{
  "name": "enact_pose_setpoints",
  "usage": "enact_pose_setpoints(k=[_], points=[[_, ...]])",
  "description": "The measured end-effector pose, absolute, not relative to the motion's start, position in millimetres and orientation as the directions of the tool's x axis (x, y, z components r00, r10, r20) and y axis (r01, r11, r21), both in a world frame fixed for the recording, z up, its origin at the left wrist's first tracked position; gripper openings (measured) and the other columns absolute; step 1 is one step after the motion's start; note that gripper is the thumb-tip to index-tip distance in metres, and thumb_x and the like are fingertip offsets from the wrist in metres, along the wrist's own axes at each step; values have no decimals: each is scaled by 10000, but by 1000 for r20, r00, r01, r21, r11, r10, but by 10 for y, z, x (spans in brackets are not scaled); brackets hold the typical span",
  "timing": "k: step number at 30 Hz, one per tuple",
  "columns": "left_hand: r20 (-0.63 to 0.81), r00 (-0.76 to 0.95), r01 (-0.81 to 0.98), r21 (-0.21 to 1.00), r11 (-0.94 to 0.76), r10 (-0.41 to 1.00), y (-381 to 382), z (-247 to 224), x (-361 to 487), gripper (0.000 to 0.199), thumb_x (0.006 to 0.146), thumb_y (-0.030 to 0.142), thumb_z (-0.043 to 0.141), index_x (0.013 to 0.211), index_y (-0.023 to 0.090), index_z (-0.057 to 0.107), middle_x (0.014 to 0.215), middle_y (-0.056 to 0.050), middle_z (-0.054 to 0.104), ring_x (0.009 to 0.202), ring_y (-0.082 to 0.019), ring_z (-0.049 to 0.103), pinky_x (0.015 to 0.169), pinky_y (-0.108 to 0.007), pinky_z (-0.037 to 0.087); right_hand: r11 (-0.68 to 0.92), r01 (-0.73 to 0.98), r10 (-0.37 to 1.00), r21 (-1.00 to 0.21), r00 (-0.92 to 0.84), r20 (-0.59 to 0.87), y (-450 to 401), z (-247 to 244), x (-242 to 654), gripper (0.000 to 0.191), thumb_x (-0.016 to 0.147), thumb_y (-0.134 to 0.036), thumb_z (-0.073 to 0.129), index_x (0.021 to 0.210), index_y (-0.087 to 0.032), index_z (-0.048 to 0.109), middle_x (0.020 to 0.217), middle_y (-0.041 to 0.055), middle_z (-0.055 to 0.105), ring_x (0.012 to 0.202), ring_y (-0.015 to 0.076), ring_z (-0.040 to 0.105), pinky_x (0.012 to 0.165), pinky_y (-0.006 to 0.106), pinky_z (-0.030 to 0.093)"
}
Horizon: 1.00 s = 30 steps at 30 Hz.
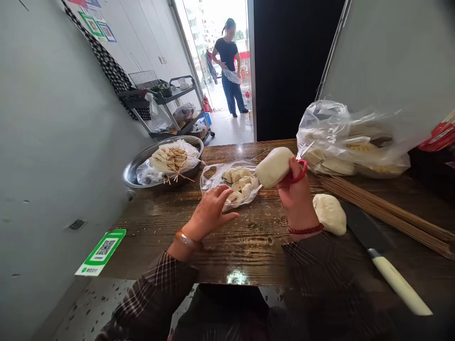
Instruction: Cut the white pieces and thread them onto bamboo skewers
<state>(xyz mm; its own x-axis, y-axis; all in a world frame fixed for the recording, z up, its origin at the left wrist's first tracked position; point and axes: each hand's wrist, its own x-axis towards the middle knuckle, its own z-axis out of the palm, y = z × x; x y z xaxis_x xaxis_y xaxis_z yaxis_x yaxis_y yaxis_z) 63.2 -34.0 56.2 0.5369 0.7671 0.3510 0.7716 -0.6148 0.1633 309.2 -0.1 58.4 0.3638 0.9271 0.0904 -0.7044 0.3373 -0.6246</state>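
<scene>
My right hand (296, 196) holds a smooth white bun (274, 167) above the wooden table, and red-handled scissors (303, 171) hang at its fingers with the blades pointing away. My left hand (212, 211) is empty, fingers spread, just in front of a clear plastic bag (213, 182) with pieces of bun (242, 182) in it. A second white bun (329, 214) lies on the table right of my right wrist, beside a cleaver (369, 234) with a pale handle.
A metal bowl (128, 176) with bagged, skewered food stands at the back left. Long wooden sticks (387, 208) and a full plastic bag (330, 137) lie on the right. A green code card (103, 251) is at the left edge. A person (227, 52) stands in the doorway beyond a cart (167, 97).
</scene>
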Motion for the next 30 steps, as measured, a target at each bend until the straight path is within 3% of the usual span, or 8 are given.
enact_pose_setpoints(k=[4, 7, 10, 15, 18, 21, 26, 30], points=[[220, 611, 787, -73, -612, 760, -504, 499, 717, 121, 936, 183, 594, 1024, 190, 677, 1098, -107, 686, 1030, -261, 640, 938, -456, 503, 289, -701, 956, -652, 242, 164, -153, 653, 2892, 365, 735, -429, 806, 1024, -256, 666, 1085, -5, 709, 1034, 165, 648, 871, 287, 566], [127, 676, 737, -78, -672, 726, -587, 506, 858, 124, 958, 164, 552, 987, 177, 671, 983, -84, 687, 923, -217, 644, 855, -370, 513, 171, -682, 985, -711, 101, 140, -198, 587, 2713, 440, 695, -411, 841, 1068, -252, 670, 1073, -2, 704, 979, 164, 645, 839, 282, 567], [58, 681, 732, -39, -680, 730, -678, 531, 915, 136, 963, 140, 522, 970, 159, 656, 947, -83, 678, 855, -199, 641, 762, -317, 510, 77, -650, 996, -756, 89, 25, -136, 444, 2634, 505, 610, -378, 893, 1033, -229, 662, 945, -15, 702, 842, 146, 632, 731, 258, 549], [-21, 654, 742, 211, -636, 756, -675, 609, 748, 210, 999, 251, 483, 950, 162, 666, 949, -88, 688, 789, -189, 647, 720, -304, 500, -13, -611, 980, -792, 148, -131, -10, 288, 2662, 585, 499, -365, 925, 988, -213, 642, 844, -27, 692, 728, 129, 607, 630, 241, 512], [100, 607, 685, 437, -583, 788, -516, 667, 649, 249, 992, 339, 504, 1036, 184, 694, 1020, -91, 717, 889, -209, 669, 819, -335, 512, 43, -598, 984, -800, 164, -70, -18, 287, 2663, 571, 544, -384, 911, 1021, -219, 644, 899, -19, 700, 774, 134, 622, 673, 249, 528], [248, 527, 642, 510, -572, 813, -331, 683, 638, 334, 1017, 347, 412, 997, 179, 700, 967, -88, 719, 926, -218, 665, 869, -365, 509, 89, -566, 982, -819, 186, -22, -43, 293, 2656, 560, 574, -390, 896, 1048, -228, 644, 937, -13, 700, 806, 145, 631, 700, 265, 539], [198, 427, 795, 382, -471, 882, -126, 575, 645, 290, 977, 267, 440, 893, 153, 693, 995, -142, 705, 971, -270, 662, 934, -435, 496, 61, -523, 984, -850, 173, -36, -47, 258, 2659, 570, 575, -402, 893, 1058, -227, 646, 914, -16, 688, 791, 145, 621, 676, 260, 528], [278, 231, 923, 239, -300, 932, -30, 457, 538, 289, 912, 209, 515, 1110, 80, 680, 1154, -236, 686, 1151, -364, 621, 1032, -560, 438, 47, -505, 986, -862, 164, -43, -49, 231, 2642, 572, 586, -401, 893, 1073, -226, 650, 939, -10, 692, 800, 143, 616, 674, 255, 523]])
